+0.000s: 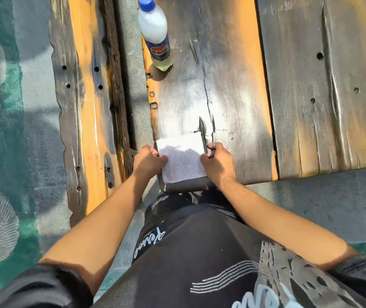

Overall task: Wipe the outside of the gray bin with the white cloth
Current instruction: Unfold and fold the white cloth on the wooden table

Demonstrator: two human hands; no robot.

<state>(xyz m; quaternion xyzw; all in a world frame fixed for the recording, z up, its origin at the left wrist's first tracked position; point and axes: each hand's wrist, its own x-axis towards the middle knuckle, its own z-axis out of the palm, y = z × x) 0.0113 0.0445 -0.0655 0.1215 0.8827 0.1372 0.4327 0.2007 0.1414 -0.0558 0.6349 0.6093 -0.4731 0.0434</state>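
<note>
Two hands point(148, 162) point(218, 162), woven white cloth point(182, 160)

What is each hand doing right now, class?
Left hand: fingers curled round the left side of the gray bin, beside the white cloth.
Right hand: fingers curled round the bin's right side.

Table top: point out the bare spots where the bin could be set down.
The table is bare between the bottle and the hands, and across the whole right plank. It is crowded only at the near edge, where the left hand and right hand grip the bin under the cloth.
</note>
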